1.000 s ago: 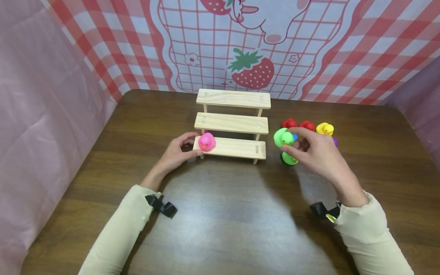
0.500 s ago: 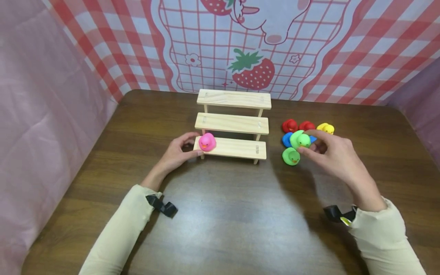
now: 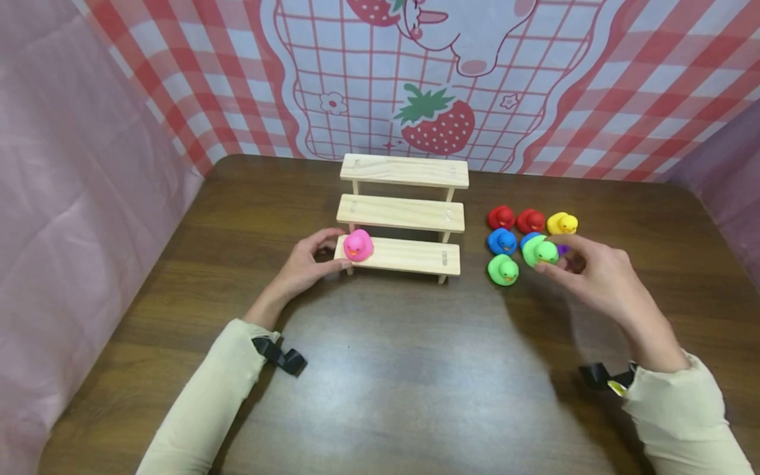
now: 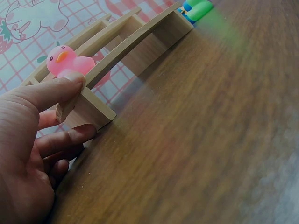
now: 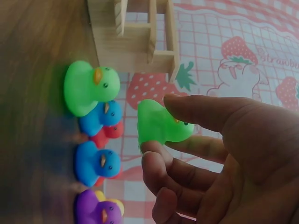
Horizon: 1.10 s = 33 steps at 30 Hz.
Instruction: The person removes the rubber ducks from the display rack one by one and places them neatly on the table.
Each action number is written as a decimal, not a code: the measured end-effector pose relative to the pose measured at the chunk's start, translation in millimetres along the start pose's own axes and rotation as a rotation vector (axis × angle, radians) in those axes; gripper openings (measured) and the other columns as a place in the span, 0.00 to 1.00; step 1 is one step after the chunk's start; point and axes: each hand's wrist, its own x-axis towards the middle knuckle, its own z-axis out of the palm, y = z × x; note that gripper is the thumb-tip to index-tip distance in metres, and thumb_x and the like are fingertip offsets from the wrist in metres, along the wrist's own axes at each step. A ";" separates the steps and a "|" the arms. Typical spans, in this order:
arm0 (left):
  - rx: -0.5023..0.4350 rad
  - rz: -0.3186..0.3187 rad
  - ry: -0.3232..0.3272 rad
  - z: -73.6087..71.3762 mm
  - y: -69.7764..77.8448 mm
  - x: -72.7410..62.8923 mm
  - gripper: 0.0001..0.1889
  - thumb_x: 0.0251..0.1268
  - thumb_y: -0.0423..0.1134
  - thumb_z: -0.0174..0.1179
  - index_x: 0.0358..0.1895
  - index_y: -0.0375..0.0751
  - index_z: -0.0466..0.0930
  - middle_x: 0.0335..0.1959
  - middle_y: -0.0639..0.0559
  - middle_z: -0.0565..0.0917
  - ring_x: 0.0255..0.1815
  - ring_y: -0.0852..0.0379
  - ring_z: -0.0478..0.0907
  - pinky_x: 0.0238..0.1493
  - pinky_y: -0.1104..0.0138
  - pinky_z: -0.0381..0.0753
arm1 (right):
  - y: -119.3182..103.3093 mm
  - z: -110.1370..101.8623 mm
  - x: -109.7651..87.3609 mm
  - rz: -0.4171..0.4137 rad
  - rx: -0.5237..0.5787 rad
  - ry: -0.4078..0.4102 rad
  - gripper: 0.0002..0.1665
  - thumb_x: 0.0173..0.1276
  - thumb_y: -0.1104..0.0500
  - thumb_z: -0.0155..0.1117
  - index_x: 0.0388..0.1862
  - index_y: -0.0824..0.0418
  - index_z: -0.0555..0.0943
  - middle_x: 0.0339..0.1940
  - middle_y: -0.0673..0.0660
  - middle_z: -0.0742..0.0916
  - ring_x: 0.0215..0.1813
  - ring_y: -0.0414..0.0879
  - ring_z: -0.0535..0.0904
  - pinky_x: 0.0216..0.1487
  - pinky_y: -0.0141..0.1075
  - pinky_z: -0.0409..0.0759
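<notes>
A three-step wooden display stand stands on the table with a pink rubber duck at the left end of its lowest step. My left hand holds that end, thumb on the step beside the duck and fingers lower down, by the leg. Between thumb and fingers, my right hand pinches a green rubber duck, raised over the table right of the stand. Another green duck sits on the table to its left. Behind the held duck, a blue duck is partly hidden.
Right of the stand, two red ducks and a yellow duck form a back row. In front are a blue duck and a purple duck, mostly covered in the head view. A strawberry-print cloth hangs behind the table.
My right hand has carried the green duck rightward and slightly toward me, uncovering the other green duck and the left blue one. My left hand and the stand stay in place.
</notes>
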 end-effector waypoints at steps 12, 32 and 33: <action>0.002 -0.001 -0.002 0.2 -0.5 0.6 0.32 0.56 0.34 0.71 0.66 0.35 0.73 0.51 0.33 0.85 0.53 0.43 0.79 0.60 0.58 0.72 | 17.1 7.4 -2.6 0.040 -0.015 -0.096 0.35 0.63 0.45 0.72 0.60 0.67 0.78 0.30 0.54 0.85 0.31 0.42 0.74 0.29 0.32 0.71; 0.000 -0.002 -0.002 -0.2 -0.1 0.2 0.32 0.56 0.34 0.70 0.66 0.35 0.72 0.51 0.33 0.85 0.54 0.42 0.79 0.61 0.56 0.72 | 31.4 23.1 0.5 0.032 0.002 -0.163 0.29 0.63 0.49 0.73 0.56 0.66 0.80 0.31 0.53 0.87 0.34 0.41 0.79 0.33 0.32 0.73; 0.002 -0.001 -0.002 -0.2 -0.2 0.2 0.32 0.57 0.34 0.70 0.66 0.35 0.72 0.52 0.33 0.85 0.54 0.42 0.79 0.61 0.56 0.72 | 31.7 23.4 0.7 0.035 0.003 -0.169 0.29 0.63 0.49 0.73 0.56 0.66 0.80 0.31 0.53 0.87 0.35 0.43 0.79 0.33 0.32 0.73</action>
